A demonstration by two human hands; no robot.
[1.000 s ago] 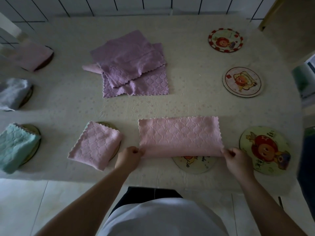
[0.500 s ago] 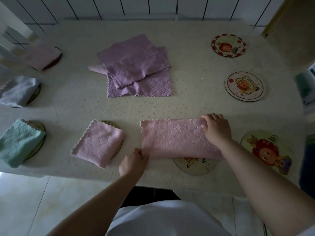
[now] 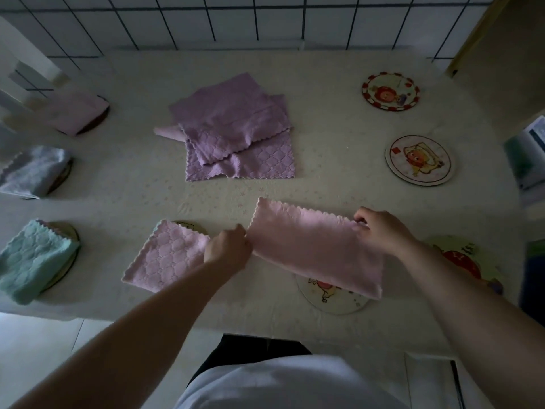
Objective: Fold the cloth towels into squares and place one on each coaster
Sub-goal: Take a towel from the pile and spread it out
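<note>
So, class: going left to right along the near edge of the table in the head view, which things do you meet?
Teal folded towel → pink folded towel → left hand → pink half-folded towel → right hand → cartoon coaster.

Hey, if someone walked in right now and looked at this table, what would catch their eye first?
Probably the pink towel folded into a long strip at the near edge, gripped at its ends by the left hand and right hand. Next, the loose purple towels heaped mid-table. Then the cartoon coasters still bare on the right, against the towel-topped ones on the left, like the green towel.
</note>
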